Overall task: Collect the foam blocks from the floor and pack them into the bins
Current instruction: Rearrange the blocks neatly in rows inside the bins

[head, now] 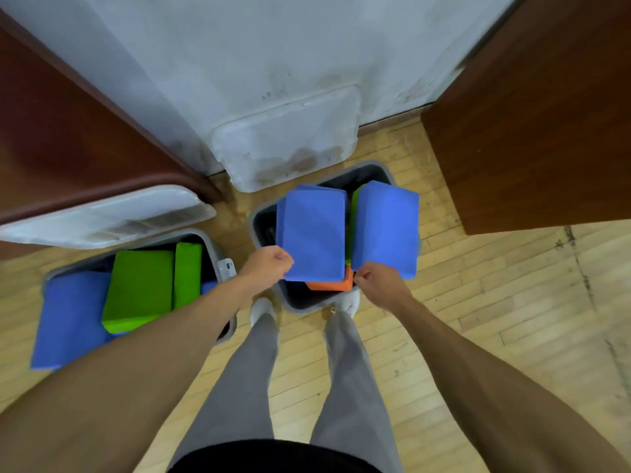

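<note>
Above the grey bin (297,303), your left hand (269,264) grips one blue block (312,233); your right hand (379,281) pinches a second blue block (386,227) alongside.

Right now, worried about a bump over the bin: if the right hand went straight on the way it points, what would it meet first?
Likely the left blue block, gripped by the left hand: the right hand, gripping the right blue block, points up-left at it. Depth is unclear.
</note>
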`<state>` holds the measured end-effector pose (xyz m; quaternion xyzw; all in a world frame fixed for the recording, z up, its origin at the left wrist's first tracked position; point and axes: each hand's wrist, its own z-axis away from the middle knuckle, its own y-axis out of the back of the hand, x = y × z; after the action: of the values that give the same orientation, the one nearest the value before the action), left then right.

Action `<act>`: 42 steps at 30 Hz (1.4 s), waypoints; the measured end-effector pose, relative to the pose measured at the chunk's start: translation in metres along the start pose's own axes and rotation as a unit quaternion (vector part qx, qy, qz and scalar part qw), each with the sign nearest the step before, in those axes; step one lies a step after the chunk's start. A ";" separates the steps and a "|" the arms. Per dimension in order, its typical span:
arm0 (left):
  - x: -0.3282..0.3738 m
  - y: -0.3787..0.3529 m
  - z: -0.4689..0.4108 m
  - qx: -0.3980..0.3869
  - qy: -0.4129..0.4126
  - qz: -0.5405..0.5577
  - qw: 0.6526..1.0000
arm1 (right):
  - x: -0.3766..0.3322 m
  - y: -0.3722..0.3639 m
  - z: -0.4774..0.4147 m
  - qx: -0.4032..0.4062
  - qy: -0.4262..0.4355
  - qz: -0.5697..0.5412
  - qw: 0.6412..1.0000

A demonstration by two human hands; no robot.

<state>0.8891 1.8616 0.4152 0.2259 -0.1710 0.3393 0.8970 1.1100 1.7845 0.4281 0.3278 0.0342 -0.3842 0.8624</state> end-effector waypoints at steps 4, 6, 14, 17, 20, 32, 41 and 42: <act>-0.037 0.038 0.061 -0.007 -0.036 -0.041 0.999 | -0.047 -0.021 0.061 -0.022 0.070 -0.003 0.997; -0.057 0.054 0.087 0.008 -0.044 -0.054 0.998 | -0.066 -0.030 0.085 -0.023 0.093 0.009 0.995; -0.127 0.066 0.170 0.083 -0.052 -0.031 0.995 | -0.096 -0.058 0.144 -0.014 0.140 0.110 0.984; -0.158 0.057 0.201 0.126 -0.047 -0.031 0.990 | -0.091 -0.071 0.167 0.001 0.162 0.127 0.979; -0.183 0.042 0.234 0.146 -0.046 -0.039 0.987 | -0.076 -0.090 0.191 0.025 0.183 0.130 0.974; -0.294 0.043 0.347 0.208 -0.037 -0.040 0.977 | -0.104 -0.187 0.268 -0.048 0.246 0.134 0.959; -0.419 0.109 0.355 0.203 -0.036 -0.004 0.979 | -0.176 -0.302 0.277 -0.038 0.254 0.162 0.953; -0.431 0.117 0.348 0.199 -0.041 -0.005 0.979 | -0.182 -0.315 0.274 -0.031 0.253 0.161 0.954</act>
<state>0.4492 1.5289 0.5431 0.4144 -0.1352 0.3524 0.8281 0.7130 1.5846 0.5293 0.3888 0.2094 -0.1434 0.8857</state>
